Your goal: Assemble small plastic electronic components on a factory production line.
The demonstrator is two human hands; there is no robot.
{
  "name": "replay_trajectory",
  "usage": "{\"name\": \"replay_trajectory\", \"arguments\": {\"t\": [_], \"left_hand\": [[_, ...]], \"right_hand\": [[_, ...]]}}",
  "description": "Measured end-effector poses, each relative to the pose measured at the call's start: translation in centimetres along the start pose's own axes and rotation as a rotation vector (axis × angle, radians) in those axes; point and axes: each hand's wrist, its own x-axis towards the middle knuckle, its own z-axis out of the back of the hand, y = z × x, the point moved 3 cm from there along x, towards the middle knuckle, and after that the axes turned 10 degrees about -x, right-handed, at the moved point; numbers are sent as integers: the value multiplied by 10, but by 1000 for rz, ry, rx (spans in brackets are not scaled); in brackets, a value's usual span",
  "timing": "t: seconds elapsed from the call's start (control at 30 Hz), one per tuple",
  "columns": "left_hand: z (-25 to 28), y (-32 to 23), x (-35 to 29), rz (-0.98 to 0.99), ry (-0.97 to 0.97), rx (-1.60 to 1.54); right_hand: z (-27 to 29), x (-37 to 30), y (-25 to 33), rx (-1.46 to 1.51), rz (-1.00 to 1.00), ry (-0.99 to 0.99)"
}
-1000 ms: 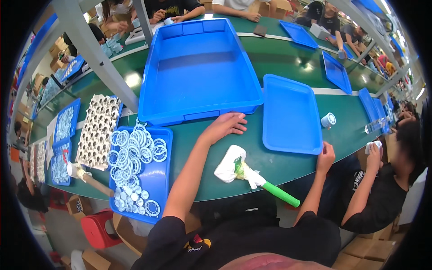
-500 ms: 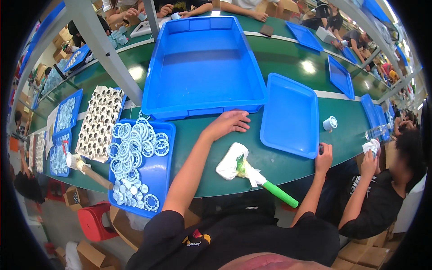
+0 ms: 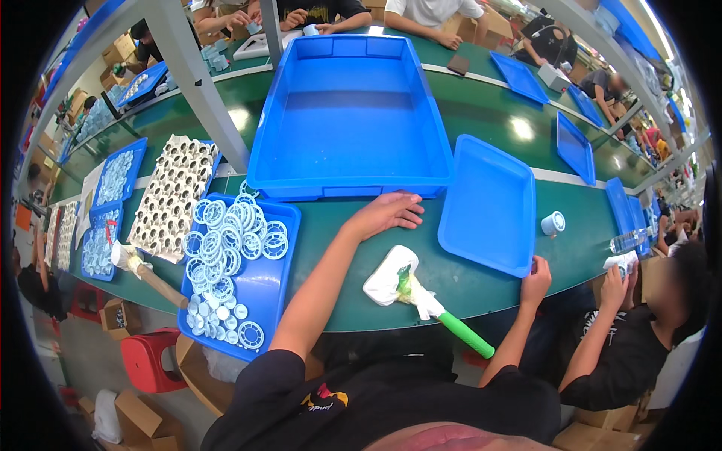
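My left hand (image 3: 389, 214) lies on the green table just in front of a large blue bin (image 3: 350, 186), its fingers stretched out and holding nothing. My right hand (image 3: 535, 283) is at the near right corner of a shallow blue tray (image 3: 487, 207), fingers curled against the rim. Nothing lies in that tray or in the bin. Between my arms rests a mallet (image 3: 398, 282) with a white wrapped head and green handle, touched by neither hand. To my left, another blue tray (image 3: 272, 289) holds light blue rings (image 3: 218, 240) and small round caps (image 3: 214, 316).
A wooden-handled mallet (image 3: 154, 282) leans by the ring tray, near a pulp egg-crate-like tray (image 3: 171, 199). A small pale cup-shaped part (image 3: 553, 223) stands right. Metal posts (image 3: 203, 98) rise behind. A co-worker (image 3: 639, 323) sits close at right; others work across the table.
The whole view has shifted slightly. My right hand has slid from the tray's right edge toward its near corner. My left hand remains in front of the bin.
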Motion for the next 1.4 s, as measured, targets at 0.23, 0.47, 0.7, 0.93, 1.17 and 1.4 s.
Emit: {"name": "replay_trajectory", "arguments": {"t": [0.23, 0.47, 0.7, 0.93, 1.17, 1.4], "left_hand": [[-2, -2, 2, -7, -4, 25], [-3, 0, 2, -3, -25, 65], [-5, 1, 0, -5, -26, 62], [-2, 0, 1, -5, -27, 65], [-6, -1, -1, -13, -27, 71], [-4, 3, 2, -12, -29, 69]], "right_hand": [[-4, 3, -7, -58, 10, 24], [-4, 1, -7, -136, 35, 21], [-8, -2, -12, -15, -70, 69], [3, 1, 12, 19, -47, -14], [6, 0, 13, 30, -46, -33], [2, 0, 2, -21, -74, 13]]}}
